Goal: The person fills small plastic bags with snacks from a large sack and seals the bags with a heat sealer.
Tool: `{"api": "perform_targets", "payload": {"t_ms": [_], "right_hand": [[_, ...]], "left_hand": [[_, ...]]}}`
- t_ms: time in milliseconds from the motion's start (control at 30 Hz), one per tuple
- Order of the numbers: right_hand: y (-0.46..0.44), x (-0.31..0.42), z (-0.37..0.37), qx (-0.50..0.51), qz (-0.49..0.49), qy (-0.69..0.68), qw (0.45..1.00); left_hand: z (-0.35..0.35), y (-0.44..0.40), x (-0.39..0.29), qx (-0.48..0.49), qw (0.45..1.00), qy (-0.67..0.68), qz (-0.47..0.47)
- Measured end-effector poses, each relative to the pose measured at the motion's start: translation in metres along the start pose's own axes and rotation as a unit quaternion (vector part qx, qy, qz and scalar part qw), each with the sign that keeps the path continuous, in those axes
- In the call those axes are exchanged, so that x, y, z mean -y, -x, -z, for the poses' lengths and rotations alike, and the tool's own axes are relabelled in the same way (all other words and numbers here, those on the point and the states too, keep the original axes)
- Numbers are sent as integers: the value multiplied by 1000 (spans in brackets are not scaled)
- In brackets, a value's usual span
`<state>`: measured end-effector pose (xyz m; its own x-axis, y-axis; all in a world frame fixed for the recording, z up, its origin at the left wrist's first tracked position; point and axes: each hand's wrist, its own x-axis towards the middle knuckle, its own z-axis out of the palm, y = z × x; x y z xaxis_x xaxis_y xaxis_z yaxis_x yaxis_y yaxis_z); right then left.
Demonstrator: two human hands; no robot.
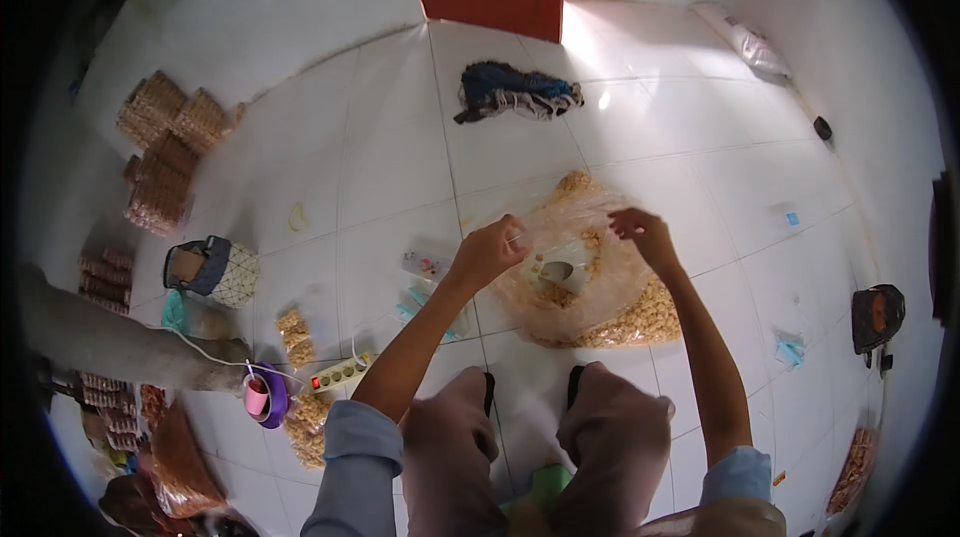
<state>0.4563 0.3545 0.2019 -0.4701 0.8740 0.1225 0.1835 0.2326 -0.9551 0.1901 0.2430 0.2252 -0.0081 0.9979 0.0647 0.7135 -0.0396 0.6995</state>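
Observation:
A large clear plastic bag (507, 289) lies open on the floor in front of my knees, with light-brown puffed snack pieces (640, 317) in it. Inside its mouth rests a pale scoop or cup (562, 277). My left hand (490, 255) is at the bag's left side, fingers curled together; a thin pale bit shows at the fingertips, too small to name. Over the bag's right side is my right hand (645, 235), its fingers bent but apart, with nothing visible in them. Whether either hand touches the film is hard to tell.
A power strip (340, 374) with a cable and a purple bowl with a pink cup (257, 397) lie left of my legs. Small snack packs (294, 339) are nearby. A handbag (212, 270) and stacked packs (160, 182) line the left. Crumpled cloth (515, 92) lies ahead.

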Motion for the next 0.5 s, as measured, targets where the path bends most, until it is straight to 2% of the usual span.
{"api": "perform_targets", "payload": {"t_ms": [33, 100, 133, 167, 233, 267, 300, 367, 400, 500], "right_hand": [[-1, -40, -9, 17, 14, 86, 996], [5, -98, -39, 73, -45, 223, 971], [13, -126, -54, 99, -25, 275, 956], [19, -154, -64, 115, -44, 272, 954], [22, -175, -88, 97, 69, 439, 890], [19, -180, -94, 113, 78, 483, 865], [14, -186, -98, 123, 69, 479, 866], [3, -194, -100, 214, -82, 458, 859], [0, -185, -97, 198, -30, 463, 864], [-24, -179, -70, 154, 211, 603, 753]], "left_hand": [[-15, -1, 20, 9, 1000, 6, 9], [-52, -2, 64, 2, 993, 79, 91], [-68, 0, 78, 15, 990, 87, 107], [-86, 5, 90, 37, 987, 107, 111], [-121, 12, 112, 64, 981, 134, 129], [-137, 16, 122, 56, 979, 152, 122], [-150, 20, 130, 48, 978, 170, 113], [-162, 25, 134, 47, 971, 185, 144], [-168, 27, 133, 37, 966, 195, 165], [-176, 33, 134, 17, 969, 193, 155]]}}
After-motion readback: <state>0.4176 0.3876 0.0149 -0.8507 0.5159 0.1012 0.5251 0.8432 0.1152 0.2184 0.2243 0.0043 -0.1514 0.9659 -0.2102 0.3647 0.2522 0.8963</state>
